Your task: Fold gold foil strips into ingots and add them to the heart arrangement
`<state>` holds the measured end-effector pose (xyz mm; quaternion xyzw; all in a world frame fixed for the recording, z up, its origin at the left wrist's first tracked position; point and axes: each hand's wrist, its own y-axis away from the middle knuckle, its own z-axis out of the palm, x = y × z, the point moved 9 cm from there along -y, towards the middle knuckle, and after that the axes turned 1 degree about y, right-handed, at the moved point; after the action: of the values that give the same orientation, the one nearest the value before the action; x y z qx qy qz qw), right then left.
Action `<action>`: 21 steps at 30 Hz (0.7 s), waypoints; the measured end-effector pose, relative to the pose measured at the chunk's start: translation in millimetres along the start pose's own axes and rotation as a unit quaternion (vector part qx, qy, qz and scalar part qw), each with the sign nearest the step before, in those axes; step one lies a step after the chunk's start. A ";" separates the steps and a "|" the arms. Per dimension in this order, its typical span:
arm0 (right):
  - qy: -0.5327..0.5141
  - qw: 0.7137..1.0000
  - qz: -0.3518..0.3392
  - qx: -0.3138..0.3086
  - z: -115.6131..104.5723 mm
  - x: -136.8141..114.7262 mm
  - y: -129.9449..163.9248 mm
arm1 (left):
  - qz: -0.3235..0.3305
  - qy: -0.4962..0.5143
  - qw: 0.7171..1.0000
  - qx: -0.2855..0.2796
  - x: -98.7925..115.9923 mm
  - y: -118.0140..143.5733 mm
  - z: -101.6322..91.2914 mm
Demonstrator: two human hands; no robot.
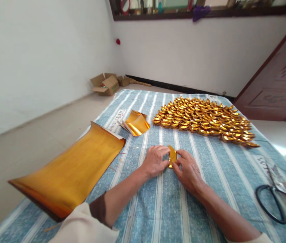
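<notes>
One folded gold piece (172, 157) between left hand (156, 160) and right hand (188, 169), both pinching it, one scissors (280, 187) by right edge of striped cloth (169, 209), gold boat shapes (203, 118) (too many to count) near far-right corner.

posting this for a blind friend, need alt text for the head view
A person's left hand and right hand hold a small gold piece over a striped cloth. Rows of gold boat shapes sit beyond to the right, curled gold sheets and a large gold sheet to the left, and scissors at far right.
</notes>
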<state>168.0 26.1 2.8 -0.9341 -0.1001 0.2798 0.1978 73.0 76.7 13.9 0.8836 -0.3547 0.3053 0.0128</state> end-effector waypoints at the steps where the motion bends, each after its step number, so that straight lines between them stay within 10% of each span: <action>1: -0.001 1.000 -0.001 -0.003 0.3 -0.2 -0.1 | -0.011 0.008 1.000 0.005 -2.1 -2.8 -1.7; 13: -0.037 0.999 -0.028 -0.013 0.9 -0.2 -1.5 | -0.291 0.166 0.942 0.012 -39.3 -8.2 -2.3; 21: -0.063 0.997 -0.037 -0.005 -2.9 -5.1 -0.5 | -0.348 0.251 0.902 -0.051 -39.6 2.1 13.9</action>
<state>165.4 24.2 7.8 -0.9113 -0.1480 0.3303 0.1961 56.8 96.4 -19.5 0.8428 -0.0249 0.4748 0.2524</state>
